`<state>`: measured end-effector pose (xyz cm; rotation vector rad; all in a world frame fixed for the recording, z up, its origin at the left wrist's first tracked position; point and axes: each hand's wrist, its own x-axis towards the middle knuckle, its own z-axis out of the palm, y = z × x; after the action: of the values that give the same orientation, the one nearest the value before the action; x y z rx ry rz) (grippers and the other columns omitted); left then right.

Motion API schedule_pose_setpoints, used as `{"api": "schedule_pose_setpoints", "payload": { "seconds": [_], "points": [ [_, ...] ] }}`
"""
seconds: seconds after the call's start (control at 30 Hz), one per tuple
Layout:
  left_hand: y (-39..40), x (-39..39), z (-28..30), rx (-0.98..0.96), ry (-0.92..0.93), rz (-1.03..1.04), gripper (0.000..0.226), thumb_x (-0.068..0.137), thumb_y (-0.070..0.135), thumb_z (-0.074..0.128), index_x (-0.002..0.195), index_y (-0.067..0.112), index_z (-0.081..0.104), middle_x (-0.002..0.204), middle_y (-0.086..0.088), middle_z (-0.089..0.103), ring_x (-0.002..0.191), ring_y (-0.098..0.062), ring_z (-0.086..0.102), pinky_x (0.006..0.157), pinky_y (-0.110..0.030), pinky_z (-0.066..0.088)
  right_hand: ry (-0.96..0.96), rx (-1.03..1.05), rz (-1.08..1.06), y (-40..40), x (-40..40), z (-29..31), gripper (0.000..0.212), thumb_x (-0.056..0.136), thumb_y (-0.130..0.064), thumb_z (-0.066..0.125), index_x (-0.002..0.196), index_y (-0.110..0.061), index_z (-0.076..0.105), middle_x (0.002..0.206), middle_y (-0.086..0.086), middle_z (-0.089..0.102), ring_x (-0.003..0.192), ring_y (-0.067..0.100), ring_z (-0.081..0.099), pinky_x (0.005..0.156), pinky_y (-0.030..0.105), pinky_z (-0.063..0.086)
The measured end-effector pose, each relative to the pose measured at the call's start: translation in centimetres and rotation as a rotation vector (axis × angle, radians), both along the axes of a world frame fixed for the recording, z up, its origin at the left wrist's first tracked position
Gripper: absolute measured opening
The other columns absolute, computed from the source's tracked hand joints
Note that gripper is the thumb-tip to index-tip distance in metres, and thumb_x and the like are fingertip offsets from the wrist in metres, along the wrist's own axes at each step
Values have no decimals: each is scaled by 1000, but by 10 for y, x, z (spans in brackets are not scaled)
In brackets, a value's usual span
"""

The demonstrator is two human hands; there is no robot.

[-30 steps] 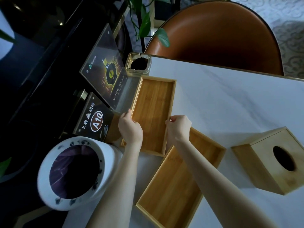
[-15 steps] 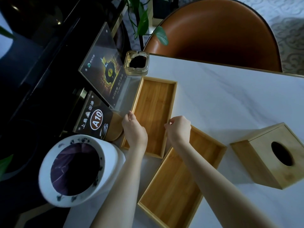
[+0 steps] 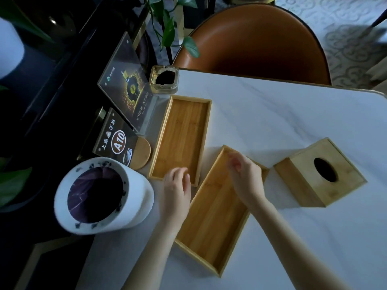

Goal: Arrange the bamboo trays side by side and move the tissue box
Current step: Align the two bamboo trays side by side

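Two shallow bamboo trays lie on the white marble table [image 3: 282, 114]. The far tray [image 3: 182, 137] sits straight near the table's left edge. The near tray [image 3: 215, 216] lies at an angle, its far corner close to the first tray's right side. My left hand [image 3: 178, 185] hovers with loose fingers over the far tray's near right corner, holding nothing. My right hand [image 3: 245, 176] floats with fingers apart over the near tray's far end, blurred. The wooden tissue box [image 3: 320, 174], with an oval hole on top, stands to the right of the trays.
A white bin with a dark liner [image 3: 100, 195] stands at the left edge. Behind it are an A10 table sign [image 3: 117, 139], a round wooden coaster [image 3: 143, 152], an acrylic menu stand [image 3: 127, 86] and a glass ashtray [image 3: 164, 79]. A brown chair [image 3: 257, 40] faces the far edge.
Both hands have let go of the far tray and pulled back toward me. The right hand has shifted over the near tray. The far tray now rests flat.
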<state>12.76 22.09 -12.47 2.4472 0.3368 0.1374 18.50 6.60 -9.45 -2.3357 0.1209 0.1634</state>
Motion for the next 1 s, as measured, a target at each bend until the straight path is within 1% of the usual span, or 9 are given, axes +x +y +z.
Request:
{"api": "schedule_pose_setpoints", "payload": {
  "seconds": [0.07,0.17,0.33,0.5,0.6,0.77,0.87,0.97,1.0],
  "points": [
    [-4,-29,-1,7,-9,-84,21,86,13,56,105,6,64,103,-13,68,91,-19,65,75,-17,46,3,-30,-61,-24,-23,-1,23,92,-15,51,109,-9,64,99,10,72,92,25,66,77,38,56],
    [-5,-62,-8,37,33,-118,19,83,14,60,100,6,66,96,-13,70,85,-21,67,73,-18,47,82,-124,-102,-48,-55,-5,25,93,-23,50,111,-9,59,95,11,71,86,28,66,72,40,56],
    [-11,-91,-12,145,171,-13,35,81,18,65,112,3,60,110,-22,65,96,-31,64,74,-36,56,350,-162,-158,-56,-98,-15,48,92,-39,48,130,-12,38,107,13,68,88,28,67,70,38,57],
    [-13,-97,-9,114,256,62,36,88,15,55,120,0,55,117,-23,60,105,-34,57,84,-41,53,439,-146,-161,-41,-120,-22,52,93,-38,46,136,-15,30,115,14,66,96,30,67,79,42,58],
    [-13,-97,-8,79,266,94,34,88,10,53,121,0,54,117,-22,60,106,-34,57,87,-42,52,471,-111,-135,-30,-124,-26,44,94,-34,44,133,-15,34,114,13,66,96,31,67,82,44,58],
    [-10,-94,-3,68,292,68,30,88,7,52,117,-2,57,111,-22,62,100,-36,59,84,-41,51,446,-83,-132,-26,-123,-31,24,94,-20,42,115,-8,47,96,15,69,83,31,67,76,45,59],
    [-13,-94,1,96,302,33,25,87,7,54,110,0,61,102,-22,64,91,-36,61,77,-41,52,411,-101,-101,-31,-118,-31,23,95,-14,37,110,-5,50,93,16,68,79,31,67,71,41,59],
    [-21,-95,4,106,299,35,22,85,10,57,105,3,65,95,-19,67,84,-36,63,70,-38,51,336,-178,-40,-41,-112,-31,24,94,-14,38,108,-3,54,92,17,69,76,31,66,70,41,59],
    [-24,-94,5,103,302,41,23,85,11,57,105,4,65,95,-18,67,83,-34,64,69,-37,51,310,-209,-20,-45,-109,-30,24,94,-14,39,107,-2,55,91,16,69,73,30,65,66,38,57]
  ]
}}
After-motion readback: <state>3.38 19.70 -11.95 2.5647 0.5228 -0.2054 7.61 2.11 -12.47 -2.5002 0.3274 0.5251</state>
